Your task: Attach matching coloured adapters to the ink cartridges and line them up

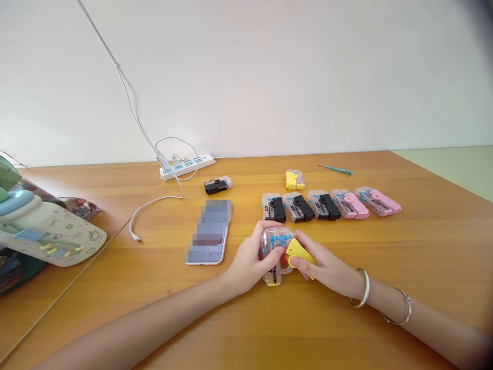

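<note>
We wear a wide, polished silver bangle (pixel 361 288) on our right wrist (pixel 346 281) and a thin silver chain bracelet (pixel 407 311) higher up the same forearm.

A clear plastic toy case (pixel 274 245) with blue insides touches a yellow piece (pixel 298 255).

Small home workroom indicated: a wooden tabletop (pixel 423 246) is set against a plain white wall (pixel 246 77). A household power strip (pixel 187 167) with loose cables, a smartphone (pixel 208 234), a slim screwdriver (pixel 335 169), a printed cream pouch (pixel 50 231) and a row of clear plastic cases (pixel 331 204) are laid out informally.
</note>
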A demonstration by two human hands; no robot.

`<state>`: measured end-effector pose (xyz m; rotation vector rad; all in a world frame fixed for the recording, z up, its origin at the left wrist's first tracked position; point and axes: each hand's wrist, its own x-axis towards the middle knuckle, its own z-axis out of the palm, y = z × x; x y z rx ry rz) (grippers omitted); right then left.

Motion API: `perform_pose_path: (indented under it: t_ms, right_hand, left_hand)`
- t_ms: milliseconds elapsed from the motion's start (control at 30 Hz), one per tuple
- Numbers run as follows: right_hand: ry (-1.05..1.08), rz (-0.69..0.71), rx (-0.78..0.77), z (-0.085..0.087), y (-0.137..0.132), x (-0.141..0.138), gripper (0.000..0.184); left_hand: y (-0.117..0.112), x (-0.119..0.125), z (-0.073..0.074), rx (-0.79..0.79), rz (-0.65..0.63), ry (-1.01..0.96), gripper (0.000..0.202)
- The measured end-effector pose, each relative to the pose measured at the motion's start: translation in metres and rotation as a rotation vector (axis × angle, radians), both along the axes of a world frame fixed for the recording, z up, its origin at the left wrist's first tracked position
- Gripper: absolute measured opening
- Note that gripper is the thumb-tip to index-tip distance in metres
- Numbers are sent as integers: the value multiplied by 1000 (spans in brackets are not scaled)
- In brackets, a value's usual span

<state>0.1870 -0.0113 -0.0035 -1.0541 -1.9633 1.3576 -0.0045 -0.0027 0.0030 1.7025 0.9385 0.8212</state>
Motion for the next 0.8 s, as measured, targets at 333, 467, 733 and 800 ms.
perform_pose_path:
  t_ms: [333, 467, 733, 800]
  right_hand:
    - [52, 44, -34, 0, 0, 2, 34]
    - [73, 76, -69, 1, 0, 0, 36]
    - [4, 32, -23, -2, -1, -1, 38]
    - [-28, 14, 26, -4, -1, 0, 36]
  left_hand:
    - [-2, -3, -2, 64, -140, 185, 29]
    - [-3, -2, 0, 61, -105, 164, 28]
    - [-2, -1, -2, -12, -19, -91, 24]
    - [-2, -1, -2, -13, -37, -68, 24]
